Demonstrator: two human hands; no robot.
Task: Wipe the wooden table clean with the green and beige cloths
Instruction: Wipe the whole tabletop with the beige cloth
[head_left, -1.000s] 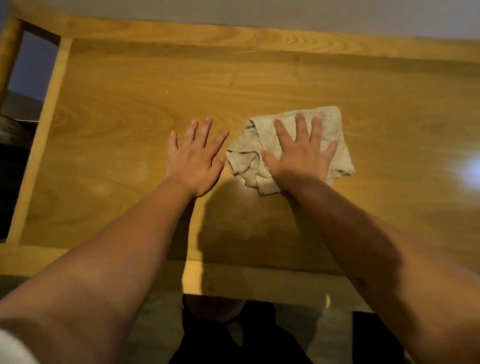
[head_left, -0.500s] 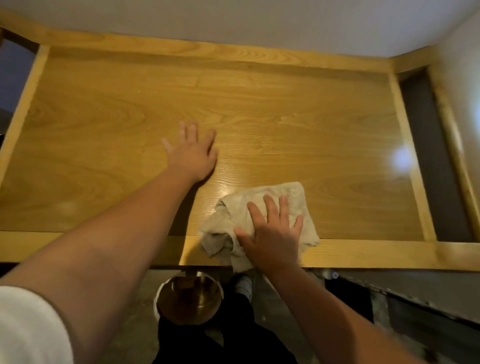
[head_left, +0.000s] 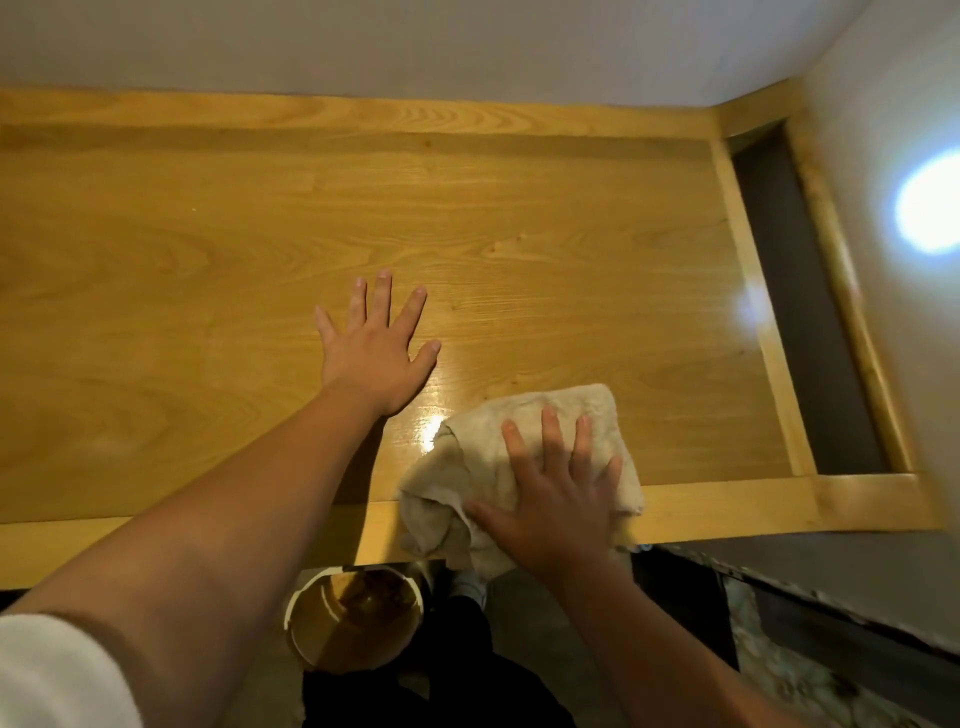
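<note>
The right hand (head_left: 553, 499) lies flat with fingers spread, palm pressing the beige cloth (head_left: 519, 467) onto the worktop (head_left: 208, 312) at its near edge; it presses rather than grips. The crumpled cloth spills partly over that edge. The left hand (head_left: 376, 353) is also flat on the bare wood, fingers splayed, holding nothing, just left of and beyond the cloth. A wet sheen shows between them. Below the edge, on the floor, stands a round bucket (head_left: 353, 623) holding brownish liquid.
</note>
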